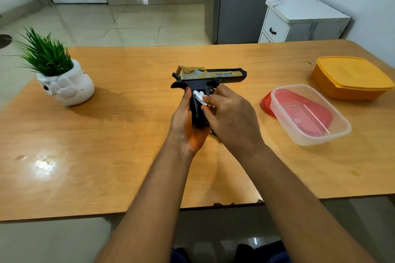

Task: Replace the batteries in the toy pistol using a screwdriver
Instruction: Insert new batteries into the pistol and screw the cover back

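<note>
One wooden table (128,134) fills most of the view, its near edge chipped at the middle. To the far right on it sits an orange lidded box (350,78), and nearer in a clear plastic container (310,113) rests partly on a red lid (266,103). At the left stands a white pot (66,85) with a green grass-like plant (46,53). Beyond the table are a tiled floor, a grey cabinet and a small white drawer unit (299,21).

Above the middle of the table, the toy pistol (209,78) is held with its black-and-gold barrel pointing right and its grip turned down toward the person. The left hand (186,121) wraps around the grip from the left and below, thumb up along its side. The right hand (230,115) comes in from the right, its fingertips pinching a white-labelled battery (199,97) at the open side of the grip. Whether the battery is seated in the grip cannot be told.
</note>
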